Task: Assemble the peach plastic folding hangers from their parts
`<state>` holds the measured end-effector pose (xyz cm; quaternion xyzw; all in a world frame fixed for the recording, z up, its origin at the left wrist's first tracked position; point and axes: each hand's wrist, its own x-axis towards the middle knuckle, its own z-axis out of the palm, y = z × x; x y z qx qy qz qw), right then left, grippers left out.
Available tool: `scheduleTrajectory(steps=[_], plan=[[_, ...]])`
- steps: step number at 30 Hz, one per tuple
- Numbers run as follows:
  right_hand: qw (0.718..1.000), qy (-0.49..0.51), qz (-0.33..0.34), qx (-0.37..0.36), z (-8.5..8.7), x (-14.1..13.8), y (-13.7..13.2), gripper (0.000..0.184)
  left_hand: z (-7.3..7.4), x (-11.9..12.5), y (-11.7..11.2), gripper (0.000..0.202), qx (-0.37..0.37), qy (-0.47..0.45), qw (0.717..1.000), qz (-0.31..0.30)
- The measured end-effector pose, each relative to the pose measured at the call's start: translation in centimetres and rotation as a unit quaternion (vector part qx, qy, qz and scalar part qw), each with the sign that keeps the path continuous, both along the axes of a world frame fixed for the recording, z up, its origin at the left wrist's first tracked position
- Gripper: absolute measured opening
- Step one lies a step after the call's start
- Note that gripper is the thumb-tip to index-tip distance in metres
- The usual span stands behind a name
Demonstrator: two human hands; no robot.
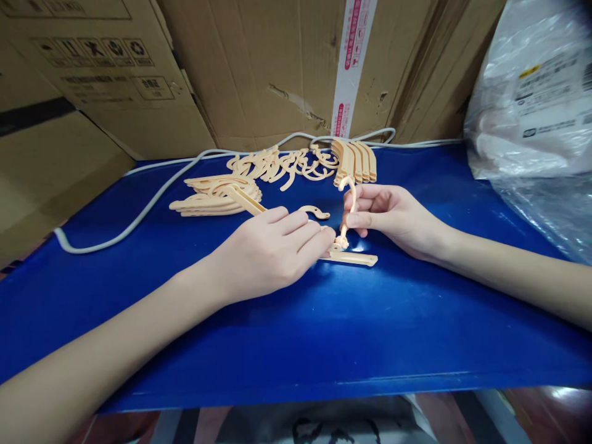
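Right grip [391,213]: pinched closed around hook [354,200].
Left grip [277,250]: closed over hanger arms [356,258].
Hook: upright at hanger joint [341,243], above worktop [324,333].
Risk: possible slip at joint from tilted pinch.

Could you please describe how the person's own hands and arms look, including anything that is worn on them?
The left hand and the right hand are bare, with no gloves or rings visible. The left forearm and the right forearm look slim and uncovered: no sleeve, watch or bracelet is in view, and no markings show.
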<state>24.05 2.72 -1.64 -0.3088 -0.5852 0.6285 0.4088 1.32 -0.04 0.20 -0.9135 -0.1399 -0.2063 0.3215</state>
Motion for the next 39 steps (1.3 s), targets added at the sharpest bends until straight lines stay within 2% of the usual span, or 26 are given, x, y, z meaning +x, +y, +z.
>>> scheduleTrajectory(steps=[4,8,17,25,39], plan=[[1.000,-0.013,-0.006,0.011,-0.03,-0.11,-0.06,0.024,0.49,0.02,-0.40,0.013,0.034,0.037,0.999,0.005],[0.999,-0.023,-0.010,0.022,-0.08,-0.08,-0.23,0.024,0.47,0.07,-0.40,0.017,0.041,0.027,0.999,0.018],[0.998,-0.031,-0.025,0.051,0.09,-0.07,-0.39,0.031,0.03,-0.22,0.00,0.020,-0.009,0.001,0.999,0.036],[0.995,-0.066,-0.038,0.062,0.20,-0.13,-0.44,0.035,-0.01,-0.29,-0.04,0.018,-0.018,0.025,0.999,0.038],[0.990,-0.080,-0.055,0.098,0.28,-0.13,-0.73,0.035,-0.41,-0.47,0.38,0.011,-0.058,-0.001,0.998,0.035]])
